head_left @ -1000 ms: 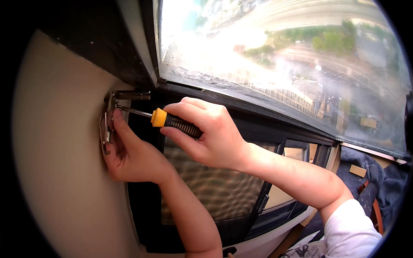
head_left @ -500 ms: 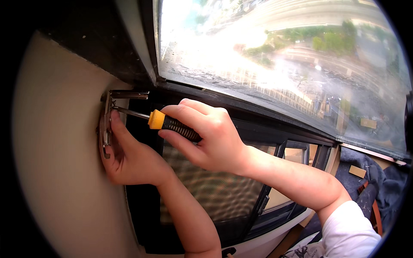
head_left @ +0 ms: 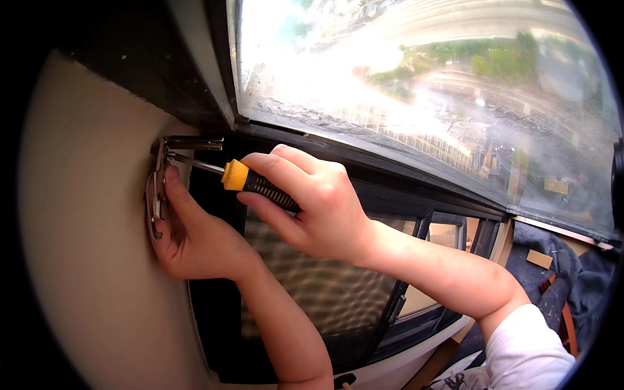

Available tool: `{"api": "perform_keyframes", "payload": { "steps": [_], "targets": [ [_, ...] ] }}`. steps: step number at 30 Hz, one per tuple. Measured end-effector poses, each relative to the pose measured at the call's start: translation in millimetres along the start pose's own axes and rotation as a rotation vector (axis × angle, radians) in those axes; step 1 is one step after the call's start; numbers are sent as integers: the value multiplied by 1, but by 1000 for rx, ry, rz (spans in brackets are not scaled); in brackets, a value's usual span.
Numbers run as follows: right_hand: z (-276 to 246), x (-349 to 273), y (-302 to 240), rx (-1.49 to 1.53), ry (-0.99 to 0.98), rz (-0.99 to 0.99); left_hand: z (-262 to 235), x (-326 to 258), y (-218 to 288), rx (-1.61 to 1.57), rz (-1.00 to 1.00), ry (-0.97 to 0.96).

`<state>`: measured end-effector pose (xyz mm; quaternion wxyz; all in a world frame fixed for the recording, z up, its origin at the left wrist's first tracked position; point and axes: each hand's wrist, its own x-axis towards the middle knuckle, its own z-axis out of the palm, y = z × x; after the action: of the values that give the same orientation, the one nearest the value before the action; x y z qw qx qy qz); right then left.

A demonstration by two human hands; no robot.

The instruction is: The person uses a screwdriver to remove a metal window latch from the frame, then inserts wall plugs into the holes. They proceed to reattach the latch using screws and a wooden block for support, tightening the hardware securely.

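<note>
A metal bracket (head_left: 193, 143) with a projecting arm lies against the pale wall at the left. My left hand (head_left: 198, 231) grips its lower part, thumb up along the front and the other fingers mostly hidden behind it. In my right hand (head_left: 315, 201) is a screwdriver (head_left: 235, 175) with a yellow and black handle, its fingers wrapped round the grip. The metal shaft points left, and its tip meets the bracket just above my left thumb. Whether a screw sits under the tip is too small to tell.
A large glass pane (head_left: 455, 97) in a dark frame fills the upper right. Below my arms is a dark-framed sliding window with a mesh screen (head_left: 312, 279). The pale wall (head_left: 97, 227) curves down the left. Dark cloth (head_left: 533, 240) with a small tan block lies at the right.
The view has shifted very slightly. My hands, the screwdriver and the bracket keep nearly the same places, with the tip still at the bracket.
</note>
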<state>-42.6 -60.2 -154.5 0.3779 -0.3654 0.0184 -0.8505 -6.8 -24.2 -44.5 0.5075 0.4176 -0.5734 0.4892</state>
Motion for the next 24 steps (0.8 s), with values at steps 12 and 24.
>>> {"api": "perform_keyframes", "payload": {
  "steps": [12,24],
  "targets": [
    [1,-5,3,-35,-45,-24,0,0,-1,-19,9,-11],
    [4,-6,6,24,0,-36,1,2,-1,-15,34,-10]
  ]
}}
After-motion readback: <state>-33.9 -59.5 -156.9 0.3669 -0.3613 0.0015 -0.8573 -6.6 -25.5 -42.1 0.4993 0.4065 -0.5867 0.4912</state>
